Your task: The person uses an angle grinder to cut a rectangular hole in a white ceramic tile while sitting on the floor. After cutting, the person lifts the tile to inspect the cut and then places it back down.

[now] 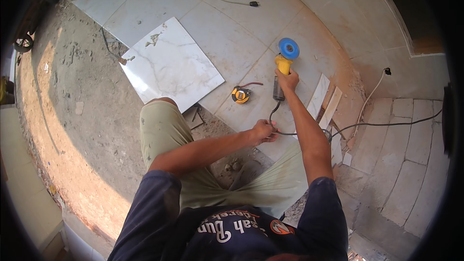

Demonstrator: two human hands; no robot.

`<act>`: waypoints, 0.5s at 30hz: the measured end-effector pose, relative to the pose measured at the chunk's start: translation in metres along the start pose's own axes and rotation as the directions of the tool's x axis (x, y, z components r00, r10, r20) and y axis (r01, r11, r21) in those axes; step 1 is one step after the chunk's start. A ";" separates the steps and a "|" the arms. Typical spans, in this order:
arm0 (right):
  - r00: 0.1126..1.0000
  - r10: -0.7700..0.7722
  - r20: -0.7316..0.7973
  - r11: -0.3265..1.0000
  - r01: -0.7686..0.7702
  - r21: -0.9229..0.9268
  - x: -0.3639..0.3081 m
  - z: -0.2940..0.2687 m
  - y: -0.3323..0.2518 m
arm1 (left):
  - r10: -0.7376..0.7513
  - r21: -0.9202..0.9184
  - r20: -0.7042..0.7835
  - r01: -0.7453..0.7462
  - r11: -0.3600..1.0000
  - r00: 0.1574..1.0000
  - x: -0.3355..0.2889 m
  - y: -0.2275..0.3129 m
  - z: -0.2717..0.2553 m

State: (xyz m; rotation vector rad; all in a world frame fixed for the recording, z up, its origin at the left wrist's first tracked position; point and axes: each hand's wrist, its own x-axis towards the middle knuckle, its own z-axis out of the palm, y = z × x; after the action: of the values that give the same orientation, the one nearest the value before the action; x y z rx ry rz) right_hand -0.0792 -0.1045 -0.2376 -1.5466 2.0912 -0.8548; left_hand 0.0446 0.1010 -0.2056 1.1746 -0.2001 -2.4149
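Note:
My right hand point(288, 80) grips a yellow angle grinder point(283, 64) with a blue disc point(289, 48) at its far end. The grinder points away from me, over the pale tiled floor. From its rear runs a dark power cord point(274, 112), which bends down toward my left hand point(264, 132). The fingers of that hand are closed around the cord in front of my knees. Left of the grinder lies a yellow and black tape measure point(240, 94). A large white marbled tile point(171, 63) rests further left, with a broken patch near its far corner.
Cut tile strips point(331, 106) lie to the right. The dark cord point(386, 124) continues right across them. A pale cable with a black plug point(253, 4) stretches along the far floor. Rough concrete ground point(92, 101) spreads at left; a tiled wall point(362, 14) rises at far right.

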 end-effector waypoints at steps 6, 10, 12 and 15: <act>1.000 -0.030 -0.003 0.997 0.029 -0.069 0.007 0.002 0.016 | -0.036 0.065 -0.015 0.037 0.997 0.999 0.005 0.003 0.004; 0.996 0.051 0.078 0.997 -0.046 -0.066 0.002 0.002 0.007 | -0.041 0.069 -0.029 0.043 0.997 0.999 0.008 0.002 -0.001; 0.990 0.074 0.117 0.995 -0.065 -0.075 -0.003 0.000 -0.001 | -0.045 0.063 -0.025 0.046 0.997 0.999 0.010 0.001 -0.006; 0.986 0.077 0.148 0.986 -0.053 -0.159 -0.003 -0.008 0.003 | -0.049 0.086 -0.005 0.049 0.995 0.999 0.015 -0.001 -0.005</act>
State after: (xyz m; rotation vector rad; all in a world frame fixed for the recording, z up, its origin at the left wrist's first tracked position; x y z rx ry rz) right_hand -0.0851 -0.0990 -0.2338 -1.5578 2.1249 -0.5434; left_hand 0.0399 0.0957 -0.2197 1.2345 -0.2801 -2.4688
